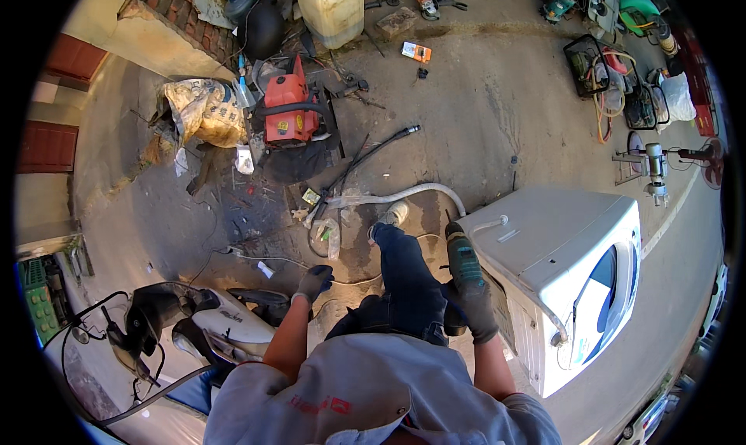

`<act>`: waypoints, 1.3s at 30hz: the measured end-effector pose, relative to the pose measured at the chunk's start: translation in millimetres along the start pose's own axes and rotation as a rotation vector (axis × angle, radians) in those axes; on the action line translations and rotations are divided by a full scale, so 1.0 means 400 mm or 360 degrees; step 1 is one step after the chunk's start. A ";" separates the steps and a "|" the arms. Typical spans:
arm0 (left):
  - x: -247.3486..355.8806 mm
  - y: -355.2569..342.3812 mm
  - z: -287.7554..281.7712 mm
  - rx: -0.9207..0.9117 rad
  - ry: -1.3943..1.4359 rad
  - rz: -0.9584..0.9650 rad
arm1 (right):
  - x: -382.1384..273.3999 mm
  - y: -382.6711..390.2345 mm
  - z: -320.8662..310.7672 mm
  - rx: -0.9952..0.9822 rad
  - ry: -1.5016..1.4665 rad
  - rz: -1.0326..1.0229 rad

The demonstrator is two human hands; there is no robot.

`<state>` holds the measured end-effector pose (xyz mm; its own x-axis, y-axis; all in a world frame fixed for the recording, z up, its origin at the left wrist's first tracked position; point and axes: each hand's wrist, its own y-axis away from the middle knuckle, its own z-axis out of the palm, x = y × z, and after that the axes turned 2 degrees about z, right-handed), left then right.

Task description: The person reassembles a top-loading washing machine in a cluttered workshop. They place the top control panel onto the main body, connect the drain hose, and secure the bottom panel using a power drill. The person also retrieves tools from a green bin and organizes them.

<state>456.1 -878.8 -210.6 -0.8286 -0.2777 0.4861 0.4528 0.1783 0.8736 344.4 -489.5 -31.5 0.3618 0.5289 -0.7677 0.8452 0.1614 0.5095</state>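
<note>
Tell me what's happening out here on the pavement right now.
A person in gloves crouches on the concrete beside a white washing machine lying on its side. The right hand grips a green power drill held against the machine's rear edge. The left hand hangs free above the ground, near a thin cable, holding nothing. A pale hose curves from the machine. A scooter stands to the left, and an orange engine tool lies farther off.

Right hand [475,311], gloved, closed around a green power drill [464,260] held just beside the back edge of a white washing machine [559,243] lying on the concrete floor [482,103]. Left hand [315,280], gloved, hangs free near a scooter [202,321]. Pale hose [404,194] runs to the machine.
</note>
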 end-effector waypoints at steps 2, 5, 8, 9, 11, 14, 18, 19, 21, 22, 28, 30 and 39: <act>0.141 -0.030 0.036 -0.0024 -0.0042 0.0068 | -0.046 -0.078 -0.025 0.0038 -0.0352 0.0150; 0.220 -0.026 0.008 0.0050 -0.0154 -0.0135 | -0.100 -0.150 -0.088 0.0128 -0.0801 0.0301; 0.385 -0.120 -0.004 0.0026 -0.0242 0.0001 | -0.246 -0.232 -0.200 0.0231 -0.0974 0.0306; 0.424 -0.150 -0.012 0.0055 -0.0249 -0.0004 | -0.275 -0.250 -0.241 0.0218 -0.0943 0.0321; 0.514 -0.225 0.006 0.0096 -0.0262 -0.0015 | -0.305 -0.294 -0.321 0.0194 -0.0822 0.0336; 0.658 -0.329 0.076 0.0033 -0.0552 -0.0084 | -0.313 -0.367 -0.392 0.0297 -0.0767 0.0250; 0.931 -0.387 0.316 -0.0138 -0.0909 0.0011 | -0.294 -0.477 -0.463 0.0421 -0.0609 0.0594; 0.946 -0.457 0.312 -0.0247 -0.1014 0.0214 | -0.253 -0.509 -0.445 0.0442 -0.0619 0.0721; 1.009 -0.553 0.406 -0.0292 -0.0837 0.0281 | -0.196 -0.580 -0.455 0.0483 -0.0626 0.1007; 1.054 -0.579 0.465 -0.0203 -0.0563 0.0121 | -0.178 -0.608 -0.467 0.0463 -0.0632 0.1170; 1.332 -0.753 0.641 -0.0159 -0.0590 -0.0116 | -0.118 -0.722 -0.568 0.0436 -0.0348 0.1599; 1.467 -0.725 0.704 -0.0210 -0.0491 -0.0102 | -0.183 -0.789 -0.669 0.0340 -0.0112 0.1715; 1.994 -0.852 0.998 -0.0261 -0.0102 0.0077 | -0.466 -1.193 -1.168 0.0206 0.0345 0.1602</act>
<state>-490.6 -784.2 -129.4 -0.8214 -0.2109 0.5299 0.5360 0.0319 0.8436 -310.2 -276.0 50.0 0.8561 0.5102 0.0827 0.2318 -0.5221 0.8208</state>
